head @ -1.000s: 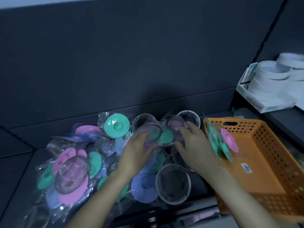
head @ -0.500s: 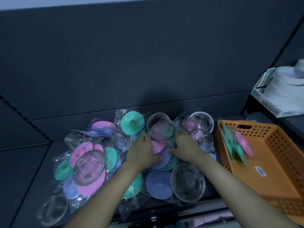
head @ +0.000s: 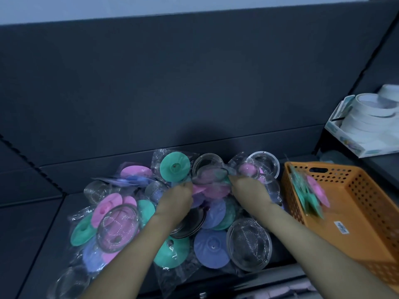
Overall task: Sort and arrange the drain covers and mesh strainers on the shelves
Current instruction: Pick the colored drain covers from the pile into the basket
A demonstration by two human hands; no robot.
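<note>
A heap of clear bags with pink, green and purple drain covers [head: 211, 248] and round mesh strainers [head: 248, 244] lies on a dark shelf [head: 38, 223]. My left hand [head: 174, 199] and my right hand [head: 250, 190] are both in the middle of the heap, fingers curled round one bag of covers and a strainer [head: 209, 178] held between them. A green cover [head: 174, 167] stands at the back, just left of that bag. The fingertips are hidden under the plastic.
An orange perforated basket [head: 367, 201] stands at the right with one bag of green and pink covers [head: 311, 190] leaning inside. A white tray of tape rolls [head: 364, 117] sits on the shelf further right. A dark back panel rises behind the heap.
Both hands have drawn closer together onto the same bag at the middle of the heap, and it has lifted a little. The camera has shifted left.
</note>
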